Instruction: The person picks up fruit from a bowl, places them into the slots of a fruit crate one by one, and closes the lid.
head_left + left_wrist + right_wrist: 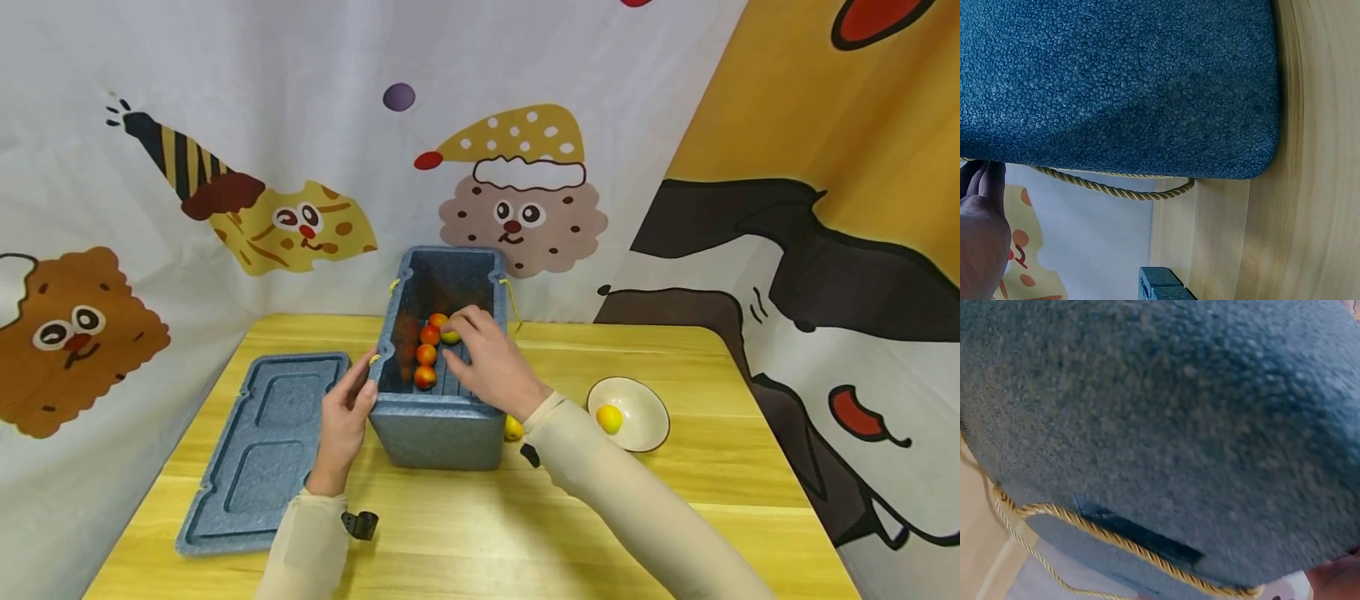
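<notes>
A blue-grey foam box (438, 433) stands at mid-table with its top uncovered. Inside lie several red-orange fruits (426, 355) in a row along the left wall, with a yellow-green fruit (451, 337) beside them. My left hand (347, 421) grips the box's left front rim, thumb on the near side. In the left wrist view that hand's fingers (991, 181) lie against the box wall. My right hand (491, 358) reaches over the right wall into the box. Its fingertips partly cover the yellow-green fruit, while the thumb sits apart from it.
The box's lid (277, 458) lies flat on the table at the left. A cream bowl (647, 408) holding a yellow-orange fruit (610, 418) stands at the right. Another yellow fruit (513, 428) rests against the box's right side. Yellow cord (1116, 540) hangs along the box. A printed cloth hangs behind.
</notes>
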Tool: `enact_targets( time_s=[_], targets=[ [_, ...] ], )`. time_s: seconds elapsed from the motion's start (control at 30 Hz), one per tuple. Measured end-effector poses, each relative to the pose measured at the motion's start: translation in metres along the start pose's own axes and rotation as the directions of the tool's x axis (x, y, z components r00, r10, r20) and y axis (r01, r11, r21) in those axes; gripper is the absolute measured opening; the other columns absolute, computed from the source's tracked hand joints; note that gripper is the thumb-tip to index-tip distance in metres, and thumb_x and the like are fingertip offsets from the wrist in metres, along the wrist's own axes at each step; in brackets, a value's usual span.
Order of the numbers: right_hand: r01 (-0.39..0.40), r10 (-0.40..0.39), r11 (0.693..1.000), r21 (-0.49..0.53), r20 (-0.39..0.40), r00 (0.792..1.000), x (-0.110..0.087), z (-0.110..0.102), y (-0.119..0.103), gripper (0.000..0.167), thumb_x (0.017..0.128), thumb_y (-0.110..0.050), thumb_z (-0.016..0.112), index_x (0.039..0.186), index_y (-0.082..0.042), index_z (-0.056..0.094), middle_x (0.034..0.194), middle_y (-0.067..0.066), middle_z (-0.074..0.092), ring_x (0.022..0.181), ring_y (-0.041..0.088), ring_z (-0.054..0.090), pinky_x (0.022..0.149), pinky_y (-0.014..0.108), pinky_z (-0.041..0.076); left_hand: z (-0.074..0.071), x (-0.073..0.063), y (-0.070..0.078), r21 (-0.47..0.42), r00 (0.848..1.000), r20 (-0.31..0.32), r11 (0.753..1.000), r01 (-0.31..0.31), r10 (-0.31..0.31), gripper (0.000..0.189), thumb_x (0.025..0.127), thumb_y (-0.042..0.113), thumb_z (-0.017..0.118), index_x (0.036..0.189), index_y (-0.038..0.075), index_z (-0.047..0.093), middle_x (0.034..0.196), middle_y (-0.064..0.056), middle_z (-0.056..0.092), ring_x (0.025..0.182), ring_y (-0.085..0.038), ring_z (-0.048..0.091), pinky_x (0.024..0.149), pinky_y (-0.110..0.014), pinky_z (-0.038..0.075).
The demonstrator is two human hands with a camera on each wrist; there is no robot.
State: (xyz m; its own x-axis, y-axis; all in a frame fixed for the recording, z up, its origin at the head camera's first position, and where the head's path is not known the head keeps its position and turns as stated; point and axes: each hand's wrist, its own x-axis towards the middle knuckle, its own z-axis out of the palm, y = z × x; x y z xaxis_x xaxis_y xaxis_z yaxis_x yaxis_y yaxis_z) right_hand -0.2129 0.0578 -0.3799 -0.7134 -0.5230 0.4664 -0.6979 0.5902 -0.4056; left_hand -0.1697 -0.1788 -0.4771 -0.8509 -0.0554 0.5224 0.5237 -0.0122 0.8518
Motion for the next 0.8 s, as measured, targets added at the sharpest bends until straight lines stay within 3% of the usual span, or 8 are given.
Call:
enact_targets(
  time_s=[0.13,0.27,0.43,0.57,0.8],
  targets=[
    [-0.015,0.017,0.999,0.037,-0.06,0.998,-0.006,-0.011,0.001,0.024,0.092,-0.012,0.068,0.115,-0.006,0.064,0.116,0.004,0.054,0.104,0.019,0.053,0.087,0.033,0.048,0.0,0.001,-0.001,-0.004,1.0,0.004,1.0,-0.016,0.016,0.045,0.094,-0.013,0.047,0.14,-0.01,0.048,0.142,-0.031,0.044,0.134,-0.026,0.042,0.103,-0.024,0.037],
    [-0.075,0.086,0.992,0.104,-0.112,0.99,-0.014,-0.028,0.006,0.025,0.093,-0.012,0.067,0.116,-0.004,0.065,0.118,0.005,0.055,0.105,0.021,0.055,0.089,0.037,0.048,-0.001,0.001,-0.001,-0.003,1.0,0.006,1.0,-0.016,0.016,0.046,0.094,-0.014,0.047,0.14,-0.01,0.048,0.142,-0.032,0.043,0.134,-0.027,0.042,0.102,-0.023,0.038],
    [-0.161,0.189,0.973,0.163,-0.177,0.966,-0.03,-0.048,0.02,0.028,0.094,-0.012,0.066,0.12,-0.003,0.063,0.122,0.007,0.055,0.112,0.027,0.056,0.096,0.043,0.045,-0.001,0.0,0.0,0.007,1.0,0.003,1.0,-0.005,0.005,0.045,0.095,-0.012,0.047,0.14,-0.008,0.05,0.142,-0.029,0.045,0.134,-0.025,0.043,0.102,-0.024,0.038],
    [-0.183,0.227,0.963,0.198,-0.234,0.945,-0.043,-0.059,0.034,0.027,0.092,-0.008,0.067,0.119,-0.004,0.064,0.12,0.008,0.056,0.112,0.027,0.055,0.098,0.042,0.044,-0.002,0.0,0.001,-0.006,1.0,0.017,1.0,-0.017,0.017,0.044,0.096,-0.01,0.048,0.14,-0.01,0.048,0.142,-0.03,0.044,0.134,-0.025,0.043,0.101,-0.023,0.038],
    [-0.278,0.338,0.926,0.257,-0.228,0.913,-0.073,-0.068,0.057,0.024,0.095,-0.009,0.065,0.118,-0.002,0.064,0.118,0.009,0.055,0.113,0.027,0.053,0.103,0.042,0.041,-0.002,0.002,0.005,0.042,1.0,0.021,0.999,0.001,-0.002,0.044,0.094,-0.012,0.048,0.138,-0.009,0.051,0.14,-0.028,0.048,0.133,-0.023,0.045,0.104,-0.024,0.037]
  ],
)
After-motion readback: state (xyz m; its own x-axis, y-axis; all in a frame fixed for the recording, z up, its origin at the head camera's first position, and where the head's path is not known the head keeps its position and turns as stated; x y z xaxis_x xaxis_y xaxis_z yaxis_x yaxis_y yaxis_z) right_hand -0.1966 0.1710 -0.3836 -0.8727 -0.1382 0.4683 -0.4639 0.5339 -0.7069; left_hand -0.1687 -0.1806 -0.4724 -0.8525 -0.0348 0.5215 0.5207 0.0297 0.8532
